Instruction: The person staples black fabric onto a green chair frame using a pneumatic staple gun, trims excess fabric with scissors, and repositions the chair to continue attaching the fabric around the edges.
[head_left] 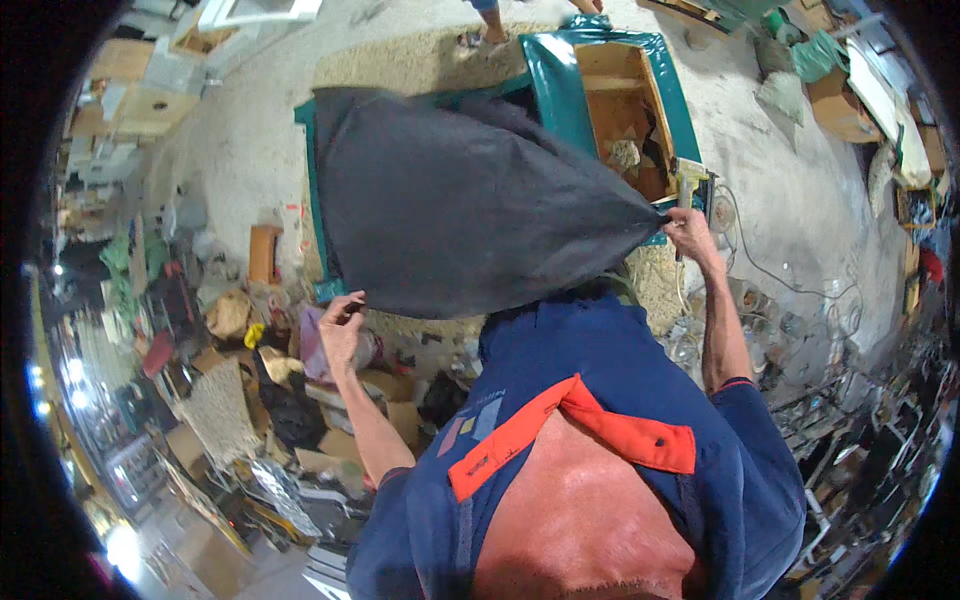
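Note:
A wide black fabric sheet (pixel 450 200) stretches between my two hands and covers much of a piece of furniture trimmed in glossy green upholstery (pixel 560 85). My right hand (pixel 690 237) pinches the sheet's right corner, which is gathered to a point. At the near left corner, the fingers of my left hand (pixel 342 325) are closed on the fabric edge. Just beyond my right hand stands a pale staple gun (pixel 688 178) against the green frame. The furniture's right section shows an open wooden cavity (pixel 610 90). What lies beneath the sheet is hidden.
Past the furniture, another person's leg (pixel 492 22) shows at the top. A thin hose (pixel 780 287) curves over the floor on the right. A wooden block (pixel 264 253) stands on the left, with cardboard and scraps heaped nearer me. More clutter lines the right side.

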